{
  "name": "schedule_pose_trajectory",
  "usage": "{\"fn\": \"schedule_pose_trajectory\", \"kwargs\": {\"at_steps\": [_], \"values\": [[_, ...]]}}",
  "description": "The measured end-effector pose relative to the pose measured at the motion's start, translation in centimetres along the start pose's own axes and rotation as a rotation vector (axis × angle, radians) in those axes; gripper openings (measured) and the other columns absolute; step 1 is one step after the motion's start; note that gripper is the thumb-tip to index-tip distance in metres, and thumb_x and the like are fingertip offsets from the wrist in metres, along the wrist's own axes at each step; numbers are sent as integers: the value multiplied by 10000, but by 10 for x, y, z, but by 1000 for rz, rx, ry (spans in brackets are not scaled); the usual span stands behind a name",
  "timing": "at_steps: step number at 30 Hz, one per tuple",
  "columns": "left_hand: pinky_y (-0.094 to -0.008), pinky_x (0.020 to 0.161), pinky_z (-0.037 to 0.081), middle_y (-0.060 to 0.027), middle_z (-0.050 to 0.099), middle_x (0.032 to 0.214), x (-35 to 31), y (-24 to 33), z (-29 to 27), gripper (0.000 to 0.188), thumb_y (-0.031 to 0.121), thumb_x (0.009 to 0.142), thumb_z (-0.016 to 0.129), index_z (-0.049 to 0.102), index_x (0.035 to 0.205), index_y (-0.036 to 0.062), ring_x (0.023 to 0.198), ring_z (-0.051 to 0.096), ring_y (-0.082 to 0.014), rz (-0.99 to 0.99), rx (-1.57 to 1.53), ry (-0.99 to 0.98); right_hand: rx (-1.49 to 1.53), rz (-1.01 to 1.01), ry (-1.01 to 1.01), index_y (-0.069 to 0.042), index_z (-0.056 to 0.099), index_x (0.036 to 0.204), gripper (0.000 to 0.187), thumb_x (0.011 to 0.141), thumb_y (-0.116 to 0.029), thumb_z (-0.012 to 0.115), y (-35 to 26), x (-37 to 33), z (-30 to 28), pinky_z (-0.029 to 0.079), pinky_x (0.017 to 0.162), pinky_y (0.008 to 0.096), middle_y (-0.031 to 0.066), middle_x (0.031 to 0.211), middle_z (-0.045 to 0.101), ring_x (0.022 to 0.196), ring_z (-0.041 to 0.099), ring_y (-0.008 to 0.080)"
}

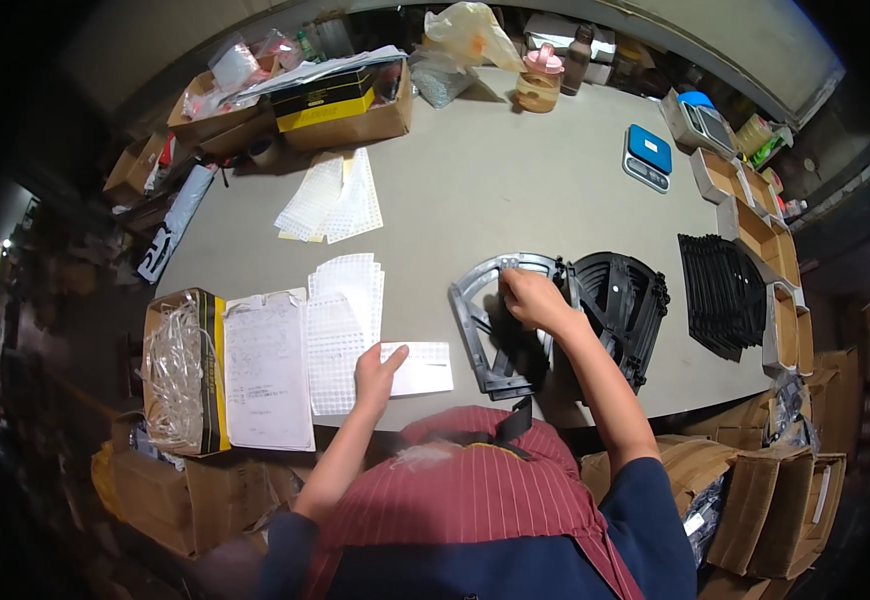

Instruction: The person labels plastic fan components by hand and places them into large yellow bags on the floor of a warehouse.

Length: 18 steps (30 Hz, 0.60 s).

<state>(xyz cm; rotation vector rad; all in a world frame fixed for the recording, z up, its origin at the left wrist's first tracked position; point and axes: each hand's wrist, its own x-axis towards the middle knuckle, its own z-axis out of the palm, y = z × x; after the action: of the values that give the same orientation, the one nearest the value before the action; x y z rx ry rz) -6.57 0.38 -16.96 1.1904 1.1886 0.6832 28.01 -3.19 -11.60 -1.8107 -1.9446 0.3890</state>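
My left hand (377, 378) grips a small white label sheet (425, 368) near the table's front edge, thumb lying on top. Under and beside it lie larger white label sheets (340, 345) printed in rows of small marks. My right hand (533, 298) is closed, its fingertips bunched at the upper part of a grey, fan-shaped plastic frame (472, 325). Whatever those fingers hold, if anything, is hidden. Just right of this frame stands a stack of black fan-shaped plastic frames (617, 300), partly behind my right forearm.
Left are a written paper pad (267, 370) and a box of clear plastic strips (177, 370). More label sheets (333, 198) lie farther back. A blue-topped scale (649, 155), a row of black parts (720, 295) and open cartons (755, 230) line the right; a lidded jar (538, 85) stands behind.
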Motion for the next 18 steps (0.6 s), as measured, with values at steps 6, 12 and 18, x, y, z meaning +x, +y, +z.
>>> {"fn": "schedule_pose_trajectory", "kwargs": {"at_steps": [6, 12, 18], "values": [[-339, 855, 530, -137, 766, 1044, -2, -14, -3, 392, 293, 947, 731, 707, 1170, -29, 933, 711, -210, 105, 138, 39, -337, 50, -11, 8, 607, 913, 173, 784, -75, 687, 18, 21, 18, 553, 690, 505, 218, 813, 693, 803, 692, 409], [-346, 826, 538, -132, 768, 982, -3, -10, 0, 370, 298, 945, 735, 717, 1130, -22, 894, 719, -221, 117, 204, 85, -389, 206, 105, 56, 598, 1100, 551, 884, -434, 724, 0, 6, 17, 556, 560, 478, 176, 719, 710, 647, 706, 372], [-326, 830, 533, -129, 762, 974, -4, -5, 4, 330, 255, 944, 738, 714, 1120, -23, 892, 704, -192, 170, 198, 113, -224, 249, 94, 87, 519, 1232, 596, 853, -323, 726, -24, -9, 21, 560, 601, 497, 216, 728, 693, 682, 703, 398]]}}
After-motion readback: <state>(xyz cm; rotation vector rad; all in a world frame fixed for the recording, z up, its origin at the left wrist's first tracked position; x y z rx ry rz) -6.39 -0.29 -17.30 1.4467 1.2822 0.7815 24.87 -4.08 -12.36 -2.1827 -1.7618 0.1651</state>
